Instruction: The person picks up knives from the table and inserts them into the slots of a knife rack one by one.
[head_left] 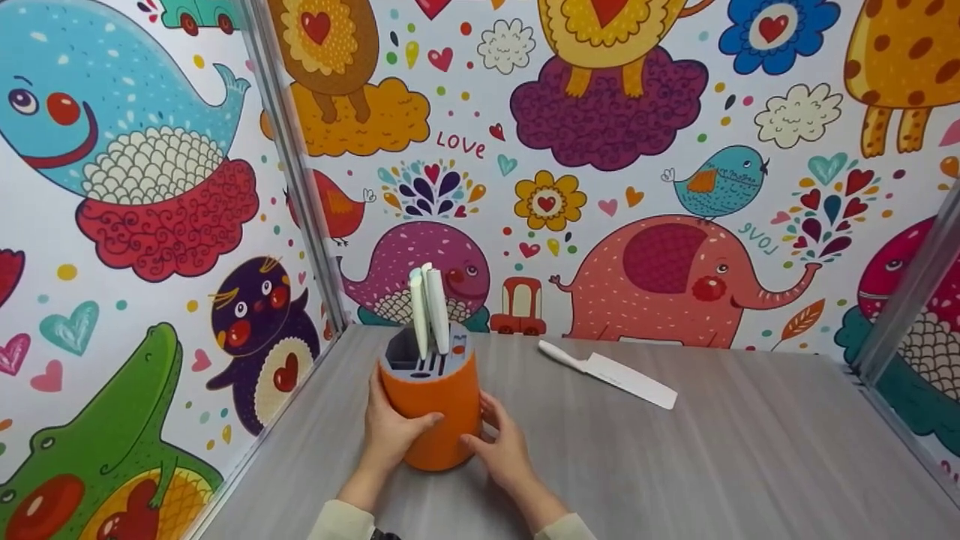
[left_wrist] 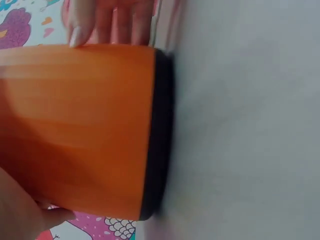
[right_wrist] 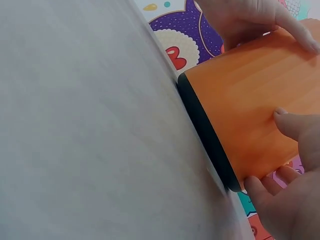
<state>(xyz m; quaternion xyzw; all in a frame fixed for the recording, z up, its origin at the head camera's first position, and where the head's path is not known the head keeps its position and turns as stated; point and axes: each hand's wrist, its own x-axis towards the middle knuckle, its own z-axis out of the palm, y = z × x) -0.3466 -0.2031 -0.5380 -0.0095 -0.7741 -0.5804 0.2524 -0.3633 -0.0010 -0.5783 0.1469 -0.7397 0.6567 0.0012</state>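
Note:
An orange knife block (head_left: 442, 412) with a grey slotted top stands on the table in front of me. Several pale-handled knives (head_left: 437, 311) stick up out of its slots. My left hand (head_left: 391, 431) holds the block's left side, thumb across the front and fingers reaching round behind. On the other side my right hand (head_left: 506, 444) grips it lower down, its thumb (right_wrist: 290, 124) on the front. The wrist views show the block's dark base (left_wrist: 159, 135) against the tabletop. Part of the left hand's fingers is hidden behind the block.
A white cleaver (head_left: 630, 381) lies flat on the grey wood-grain table (head_left: 720, 465), to the right of the block and towards the back. Walls with cartoon animals (head_left: 652, 292) close off the back and sides, joined by metal corner posts (head_left: 296, 165).

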